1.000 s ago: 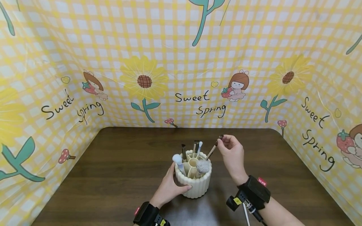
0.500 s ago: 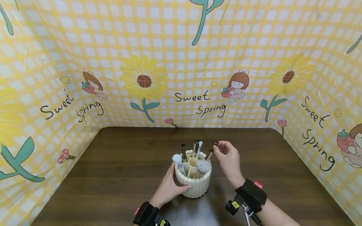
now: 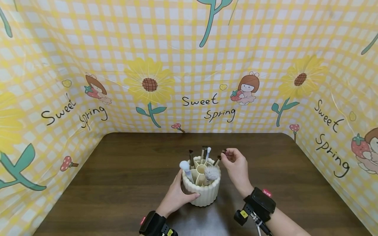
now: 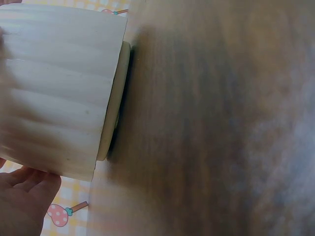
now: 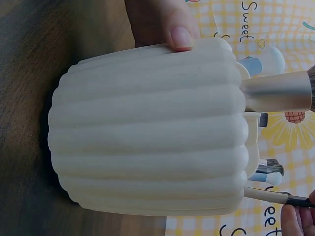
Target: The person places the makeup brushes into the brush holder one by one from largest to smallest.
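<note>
A cream fluted makeup brush holder (image 3: 206,196) with inner compartments stands upright on the table. My left hand (image 3: 176,194) grips its left side, the thumb across the front wall; in the left wrist view, fingers (image 4: 34,189) touch the wall. My right hand (image 3: 236,166), at the holder's right rim, pinches a slim makeup brush (image 5: 268,195) near its dark upper end; the pale handle's lower part is hidden inside the holder. Other brushes in the holder include a fluffy grey brush (image 3: 211,173) at the front right and a pale blue-white brush (image 3: 185,166) at the left.
The dark wooden table (image 3: 127,183) extends around the holder. A yellow checked cloth (image 3: 189,72) with printed flowers and lettering rises behind it and along both sides. Several thin brushes, among them a dark-tipped brush (image 3: 191,157), stand at the holder's back.
My right hand has moved down and left, and the slim brush has sunk deeper into the holder's right side. My left hand and the holder have stayed in place.
</note>
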Available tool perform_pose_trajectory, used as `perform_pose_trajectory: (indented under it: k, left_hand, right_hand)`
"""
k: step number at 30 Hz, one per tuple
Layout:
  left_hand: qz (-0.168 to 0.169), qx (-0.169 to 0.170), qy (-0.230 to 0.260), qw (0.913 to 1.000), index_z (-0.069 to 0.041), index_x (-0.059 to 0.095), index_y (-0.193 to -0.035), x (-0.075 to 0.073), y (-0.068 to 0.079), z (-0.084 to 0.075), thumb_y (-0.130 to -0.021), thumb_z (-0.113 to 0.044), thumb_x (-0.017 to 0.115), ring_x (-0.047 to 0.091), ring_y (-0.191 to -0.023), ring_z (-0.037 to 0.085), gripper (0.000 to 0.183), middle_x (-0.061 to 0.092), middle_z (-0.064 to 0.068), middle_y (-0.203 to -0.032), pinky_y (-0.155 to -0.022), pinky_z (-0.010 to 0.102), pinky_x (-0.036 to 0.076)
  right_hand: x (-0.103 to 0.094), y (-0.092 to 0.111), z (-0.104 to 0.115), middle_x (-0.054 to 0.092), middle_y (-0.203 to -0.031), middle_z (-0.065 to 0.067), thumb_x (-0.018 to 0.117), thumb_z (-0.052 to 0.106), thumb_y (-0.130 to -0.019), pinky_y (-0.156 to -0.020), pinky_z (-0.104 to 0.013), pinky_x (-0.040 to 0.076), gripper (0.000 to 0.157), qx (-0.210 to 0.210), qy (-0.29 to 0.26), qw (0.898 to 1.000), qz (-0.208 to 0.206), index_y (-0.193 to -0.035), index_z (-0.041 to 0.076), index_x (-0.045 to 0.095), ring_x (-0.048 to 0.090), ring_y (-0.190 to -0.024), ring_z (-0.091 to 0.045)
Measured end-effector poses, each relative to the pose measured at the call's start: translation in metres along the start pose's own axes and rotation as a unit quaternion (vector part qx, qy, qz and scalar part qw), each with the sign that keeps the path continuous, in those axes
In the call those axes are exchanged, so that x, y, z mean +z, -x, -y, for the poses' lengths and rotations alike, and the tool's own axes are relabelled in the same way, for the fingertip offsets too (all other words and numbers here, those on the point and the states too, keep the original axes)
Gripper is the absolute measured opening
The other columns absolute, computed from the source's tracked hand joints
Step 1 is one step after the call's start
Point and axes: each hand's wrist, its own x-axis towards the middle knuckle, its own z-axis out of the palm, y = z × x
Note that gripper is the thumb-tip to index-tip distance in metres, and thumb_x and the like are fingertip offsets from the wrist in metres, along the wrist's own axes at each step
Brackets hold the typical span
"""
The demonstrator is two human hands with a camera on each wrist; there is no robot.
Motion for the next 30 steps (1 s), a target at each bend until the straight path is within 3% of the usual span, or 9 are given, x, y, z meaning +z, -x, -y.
perform_pose_trajectory:
  k: [24, 30]
  left_hand:
    - [0.001, -0.004, -0.002, 1.0, -0.002, 0.012, -0.149, -0.001, 0.0, -0.001, -0.065, -0.045, 0.079, 0.03, -0.136, 0.038, 0.116, 0.023, 0.026, -0.152, -0.108, 0.056, 0.031]
    - [0.0, 0.002, -0.003, 1.0, -0.002, 0.013, -0.149, -0.001, 0.0, -0.002, -0.065, -0.044, 0.08, 0.031, -0.136, 0.037, 0.116, 0.025, 0.025, -0.151, -0.108, 0.056, 0.031]
  right_hand:
    - [0.004, 0.003, -0.003, 0.063, -0.091, -0.016, 0.062, 0.004, -0.086, -0.065, -0.011, 0.047, 0.014, -0.002, -0.007, 1.0, 0.017, -0.096, -0.005, 0.059, 0.058, -0.081, -0.013]
    - [0.01, 0.008, -0.007, 0.065, -0.09, -0.017, 0.064, 0.005, -0.084, -0.07, -0.024, 0.054, 0.014, -0.032, 0.011, 0.999, 0.02, -0.095, -0.004, 0.061, 0.063, -0.082, -0.021]
